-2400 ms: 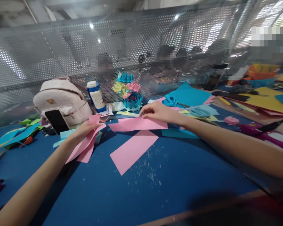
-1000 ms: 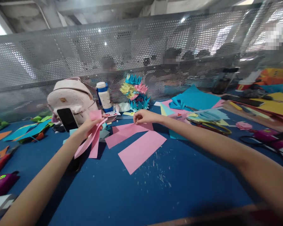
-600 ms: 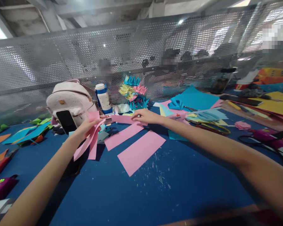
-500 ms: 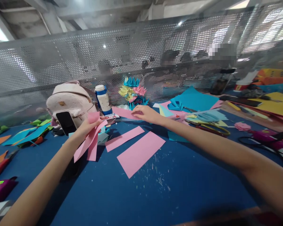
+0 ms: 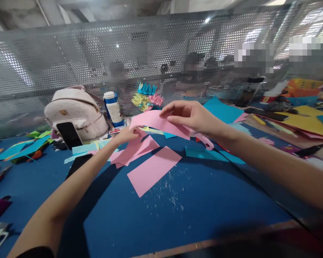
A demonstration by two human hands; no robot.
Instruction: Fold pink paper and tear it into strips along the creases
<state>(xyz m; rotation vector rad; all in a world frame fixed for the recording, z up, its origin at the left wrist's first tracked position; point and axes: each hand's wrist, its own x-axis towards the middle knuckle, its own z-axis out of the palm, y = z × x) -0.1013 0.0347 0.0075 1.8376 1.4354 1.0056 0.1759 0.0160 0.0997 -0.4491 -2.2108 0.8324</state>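
Observation:
A bowed pink paper strip [image 5: 150, 120] stretches between my two hands above the table. My left hand [image 5: 127, 135] is closed on its left end, with more pink strips [image 5: 140, 150] hanging or lying just below; whether it grips those too is unclear. Toward the strip's right end, my right hand [image 5: 187, 114] pinches the upper edge with thumb and fingers. In front of both hands a wider pink paper rectangle [image 5: 154, 171] lies flat on the blue table [image 5: 150, 229]. Close under my right wrist rests a pink cutter-like tool [image 5: 204, 141], partly hidden.
Behind stand a pale backpack [image 5: 72, 111] with a phone [image 5: 69, 135] leaning on it, a white-and-blue bottle [image 5: 113, 109], and folded paper flowers [image 5: 145, 96]. Blue paper [image 5: 220, 111] and yellow sheets [image 5: 301, 122] lie right. A perforated metal screen [image 5: 97, 61] closes the back.
My right hand has come nearer and now holds the pink strip raised and bowed. My left hand has moved right with its pink strips, toward my right hand. The view has shifted slightly.

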